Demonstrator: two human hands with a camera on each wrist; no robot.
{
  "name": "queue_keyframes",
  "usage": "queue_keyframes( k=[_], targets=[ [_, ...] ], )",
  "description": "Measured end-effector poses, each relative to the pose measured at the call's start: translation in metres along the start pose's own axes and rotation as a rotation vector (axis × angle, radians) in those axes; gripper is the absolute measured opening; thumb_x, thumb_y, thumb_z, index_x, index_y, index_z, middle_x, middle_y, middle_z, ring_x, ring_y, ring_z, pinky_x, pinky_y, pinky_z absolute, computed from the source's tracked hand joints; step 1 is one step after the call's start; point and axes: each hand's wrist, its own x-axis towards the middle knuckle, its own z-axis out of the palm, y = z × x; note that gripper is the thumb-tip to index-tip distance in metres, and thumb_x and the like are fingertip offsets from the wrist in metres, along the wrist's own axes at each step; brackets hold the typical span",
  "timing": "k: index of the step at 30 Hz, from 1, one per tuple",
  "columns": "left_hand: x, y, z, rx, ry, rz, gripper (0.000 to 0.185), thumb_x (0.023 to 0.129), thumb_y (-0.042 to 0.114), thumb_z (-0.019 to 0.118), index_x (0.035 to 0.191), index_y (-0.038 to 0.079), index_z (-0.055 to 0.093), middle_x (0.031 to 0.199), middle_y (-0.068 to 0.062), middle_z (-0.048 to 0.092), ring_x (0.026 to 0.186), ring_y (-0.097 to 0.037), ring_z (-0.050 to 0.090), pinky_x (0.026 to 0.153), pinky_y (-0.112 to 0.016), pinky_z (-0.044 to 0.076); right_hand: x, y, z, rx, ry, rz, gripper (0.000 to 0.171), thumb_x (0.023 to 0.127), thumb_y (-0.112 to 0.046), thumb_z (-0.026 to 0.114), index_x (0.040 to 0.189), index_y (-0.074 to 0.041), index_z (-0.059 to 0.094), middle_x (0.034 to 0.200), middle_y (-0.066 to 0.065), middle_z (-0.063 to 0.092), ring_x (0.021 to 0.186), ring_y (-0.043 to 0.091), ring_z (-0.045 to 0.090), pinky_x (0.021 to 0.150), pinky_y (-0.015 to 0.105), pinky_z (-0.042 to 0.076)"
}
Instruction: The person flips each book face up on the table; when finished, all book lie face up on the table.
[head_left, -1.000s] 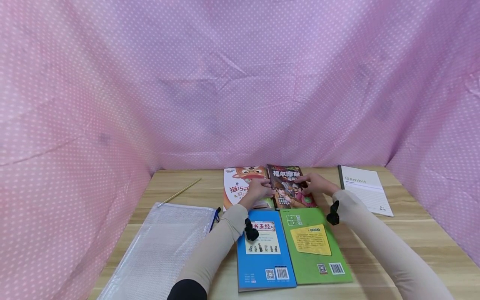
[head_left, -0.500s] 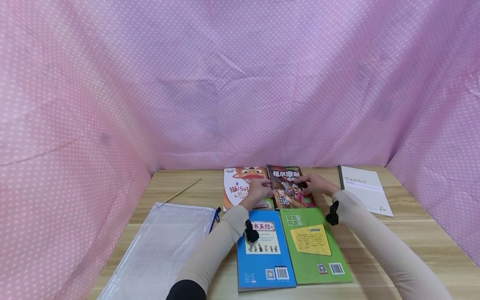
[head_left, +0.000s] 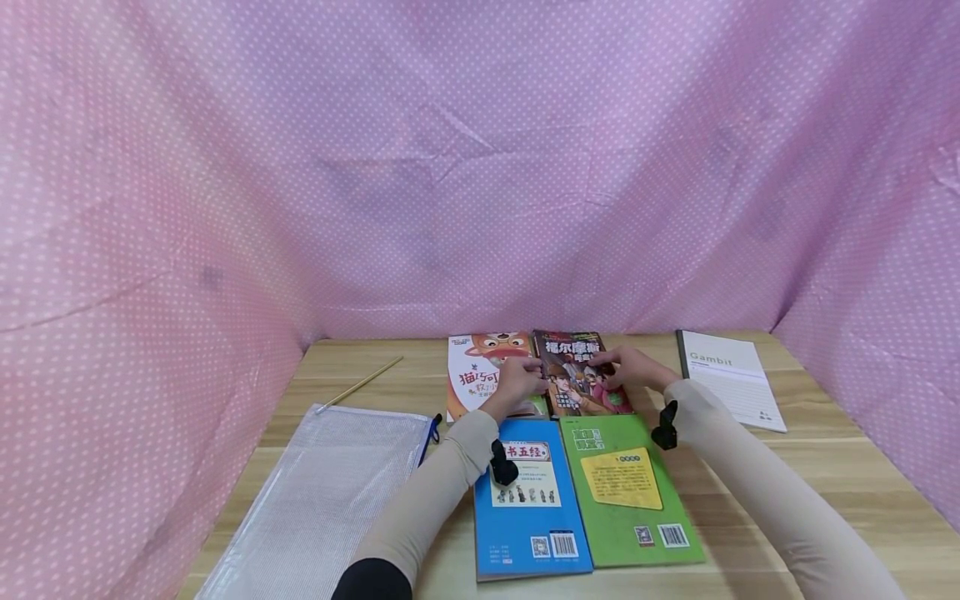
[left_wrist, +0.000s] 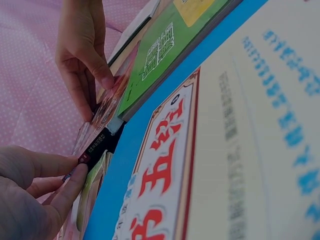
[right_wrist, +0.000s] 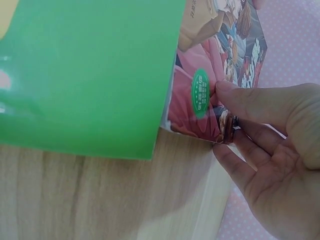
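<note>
A dark comic-style book (head_left: 573, 396) with cartoon figures on its cover lies at the back of the table, between my hands. My left hand (head_left: 513, 385) has its fingertips at the left edge; in the left wrist view they come together on the black spine (left_wrist: 95, 149). My right hand (head_left: 636, 368) pinches the opposite edge, thumb on the cover and other fingers at the side, as the right wrist view shows. Left of it lies a white picture book (head_left: 468, 392), partly covered by my left hand. A blue book (head_left: 517, 533) and a green book (head_left: 637, 525) lie in front.
A white notepad (head_left: 731, 379) lies at the back right of the wooden table (head_left: 840, 433). On the left are a translucent mesh zip pouch (head_left: 322, 492) and a thin yellowish stick (head_left: 360, 382). Pink dotted cloth (head_left: 480, 167) hangs behind and at both sides.
</note>
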Motion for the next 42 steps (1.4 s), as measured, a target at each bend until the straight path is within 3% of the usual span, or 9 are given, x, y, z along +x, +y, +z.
queue_keyframes(
  k=[24,32,42],
  targets=[
    [0.0022,-0.0011,0.0003,0.002,0.023,0.0,0.046,0.083,-0.014,0.074,0.127,-0.004,0.068,0.115,-0.02,0.071,0.102,-0.028,0.072,0.079,-0.032,0.064,0.004,0.0024,0.001,-0.018,-0.006,0.025,0.052,0.089,-0.001,0.073,0.139,-0.003,0.061,0.153,0.033,0.042,0.143,0.053,0.036,0.11,0.059,0.046],
    [0.0021,-0.0017,-0.0025,0.062,0.014,0.019,0.05,0.082,-0.01,0.075,0.131,-0.002,0.067,0.119,-0.017,0.072,0.109,-0.027,0.071,0.086,-0.034,0.063,0.0043,0.0029,0.0021,-0.008,-0.006,0.015,0.054,0.088,-0.003,0.075,0.14,-0.003,0.061,0.154,0.032,0.041,0.142,0.053,0.038,0.11,0.058,0.047],
    [0.0035,-0.0025,-0.0028,0.012,-0.011,-0.01,0.05,0.084,-0.009,0.074,0.132,-0.002,0.065,0.12,-0.017,0.071,0.111,-0.027,0.069,0.087,-0.033,0.062,0.0047,0.004,0.0026,-0.002,-0.001,0.014,0.053,0.088,-0.001,0.074,0.14,-0.002,0.06,0.154,0.032,0.041,0.143,0.053,0.035,0.112,0.06,0.044]
  ],
)
